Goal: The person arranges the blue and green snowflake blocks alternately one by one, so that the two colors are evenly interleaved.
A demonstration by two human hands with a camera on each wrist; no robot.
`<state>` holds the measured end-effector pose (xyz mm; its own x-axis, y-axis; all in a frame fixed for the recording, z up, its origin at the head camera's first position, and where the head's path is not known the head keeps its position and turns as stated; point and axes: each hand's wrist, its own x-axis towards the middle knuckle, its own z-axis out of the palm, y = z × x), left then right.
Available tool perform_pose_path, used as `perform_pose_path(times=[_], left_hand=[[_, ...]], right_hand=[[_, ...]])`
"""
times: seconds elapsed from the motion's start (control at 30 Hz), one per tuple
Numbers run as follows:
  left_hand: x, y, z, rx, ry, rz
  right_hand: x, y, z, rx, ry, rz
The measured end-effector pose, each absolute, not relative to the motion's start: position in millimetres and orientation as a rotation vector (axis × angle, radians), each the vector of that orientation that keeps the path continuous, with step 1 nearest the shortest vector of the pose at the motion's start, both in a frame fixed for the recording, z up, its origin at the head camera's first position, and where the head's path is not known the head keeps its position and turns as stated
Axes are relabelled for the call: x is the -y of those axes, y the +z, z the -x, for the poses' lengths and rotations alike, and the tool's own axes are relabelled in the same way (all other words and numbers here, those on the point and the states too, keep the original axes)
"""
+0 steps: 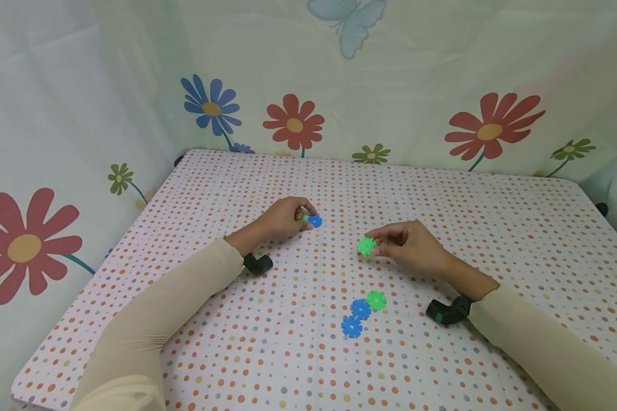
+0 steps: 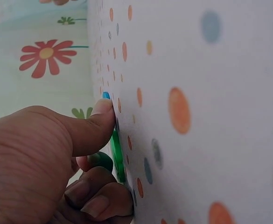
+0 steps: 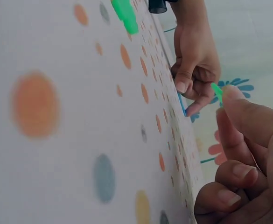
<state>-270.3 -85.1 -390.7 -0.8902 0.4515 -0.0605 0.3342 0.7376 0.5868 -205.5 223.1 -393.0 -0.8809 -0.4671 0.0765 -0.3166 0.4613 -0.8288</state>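
My left hand (image 1: 287, 218) is low over the dotted cloth and grips a blue notched disc (image 1: 315, 221) together with a green piece (image 1: 305, 218); in the left wrist view the green piece (image 2: 118, 156) shows edge-on under the thumb. My right hand (image 1: 416, 248), a little to the right, pinches a green notched disc (image 1: 367, 246) between thumb and fingers, above the cloth. In the right wrist view that disc (image 3: 217, 93) is seen edge-on at the thumb tip. The two hands are apart.
Nearer the front lie a green disc (image 1: 376, 300) and two blue discs, one (image 1: 361, 309) beside the green one and the other (image 1: 352, 327) further front. A flowered curtain (image 1: 406, 114) stands behind the dotted tabletop (image 1: 236, 342).
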Motion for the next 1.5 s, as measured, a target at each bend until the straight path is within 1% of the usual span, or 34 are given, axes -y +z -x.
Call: perform_pose_path(times=[0.13,0.47,0.73,1.2,1.5], left_hand=[[86,-391,270,-2.727,0.880,-0.628],[86,-388,269,-2.700,0.924,-0.640],[86,-390,270,-2.715,0.916,-0.650],[87,-389,271,-2.700,0.932,-0.650],[87,-389,270,-2.714,0.920,-0.634]], right_hand=[[-218,-393,219,-2.530,-1.397,0.648],[-195,-383,263,-2.546,-1.220,0.622],[-176,-384,286,-2.583,-1.108,0.592],[-161,-381,293,-2.594,-1.005,0.722],[-157,-381,291,-2.620,-0.968,0.695]])
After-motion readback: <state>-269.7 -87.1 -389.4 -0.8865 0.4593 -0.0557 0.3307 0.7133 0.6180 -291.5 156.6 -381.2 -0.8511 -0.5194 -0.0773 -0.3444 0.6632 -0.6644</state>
